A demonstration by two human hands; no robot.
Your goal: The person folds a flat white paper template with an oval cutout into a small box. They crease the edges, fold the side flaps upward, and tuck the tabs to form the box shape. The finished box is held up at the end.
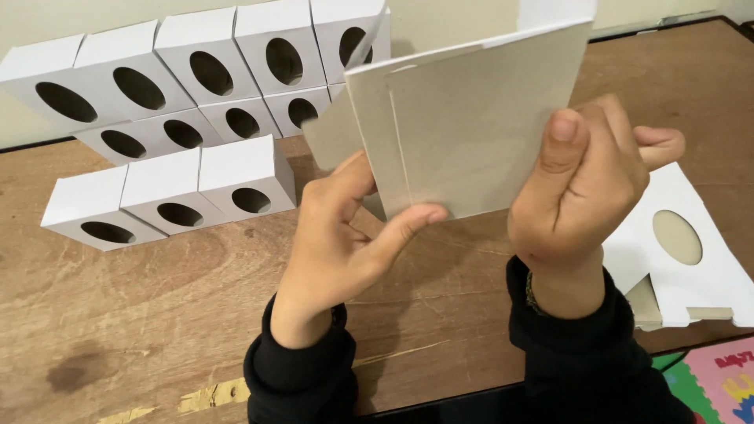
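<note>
Tabletop (157, 314) of worn brown wood filled most of the frame, with a strip of yellowish tape at its lower edge. Across the upper left stood a stack of folded white boxes (196, 78), each with an oval hole in its face, piled in two tiers against the wall. Just below them, left of centre, a row of three more boxes (169, 196) of the same kind sat on the wood, touching side to side.

At the right edge lay flat white cardboard blanks (691, 267), unfolded, the top one with an oval cut-out. A colourful foam mat (719, 381) showed in the lower right corner.

Near the upper centre, a grey-backed cardboard sheet (463, 126) was held upright above the table, tilted slightly. The left hand (338, 243) pinched the sheet's lower left corner, thumb in front and fingers behind. The right hand (585, 188) gripped the sheet's right edge, thumb up against it and fingers curled closed. Both wrists wore black sleeves (298, 369).
</note>
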